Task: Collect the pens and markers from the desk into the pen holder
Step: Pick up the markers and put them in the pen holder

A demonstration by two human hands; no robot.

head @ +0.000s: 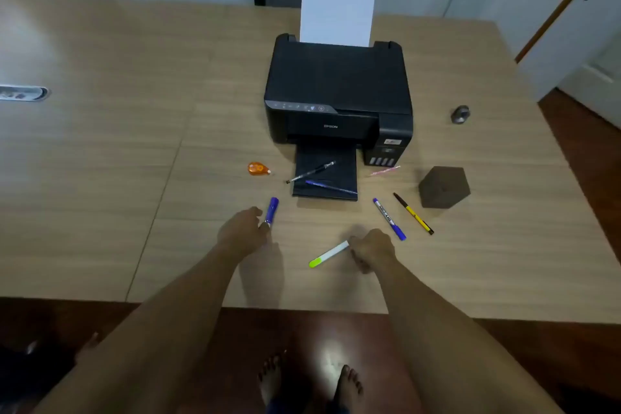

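My left hand (242,232) pinches the near end of a purple marker (271,210) that lies on the desk (100,161). My right hand (371,250) grips the white end of a green-tipped highlighter (327,254). A blue-and-white marker (389,218) and a yellow-and-black pen (413,213) lie to the right. On the printer's output tray rest a black pen (311,172) and a blue pen (331,187). A pink pen (384,171) lies by the printer's right front. The dark hexagonal pen holder (443,186) stands at the right.
A black printer (337,91) with a white sheet (337,8) fills the desk's middle. An orange correction-tape dispenser (258,168) lies left of its tray. A small dark round object (460,114) sits far right. A cable grommet (23,92) is at the left. The desk's front edge runs below my hands.
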